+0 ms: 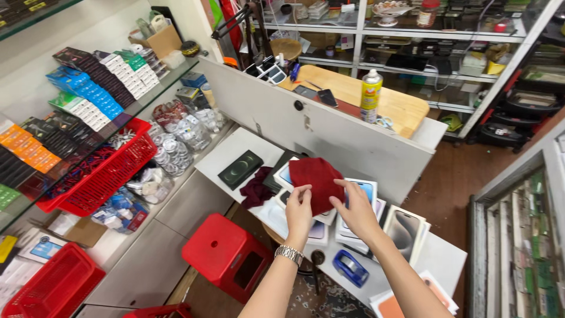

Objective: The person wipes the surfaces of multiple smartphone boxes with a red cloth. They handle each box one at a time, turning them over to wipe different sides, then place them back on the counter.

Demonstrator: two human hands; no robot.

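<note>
Below, a person leans over a white counter [235,150] strewn with phone boxes. Left of a dark red cloth [318,179] lies a dark green phone box [240,169]. The left hand [299,212], wearing a metal watch [289,254], pinches the cloth's lower edge between thumb and fingertips. The cloth hangs over the boxes. Right of it, the right hand [356,212] grips its other edge, fingers curled. Below the cloth sits a blue tape dispenser [351,268].

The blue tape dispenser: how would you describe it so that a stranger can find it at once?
Start at the white table covered with flat phone boxes. Follow its near edge to the spot just below the right hand. There lies the blue tape dispenser, the only small, rounded blue thing beside those flat rectangular boxes.
</note>
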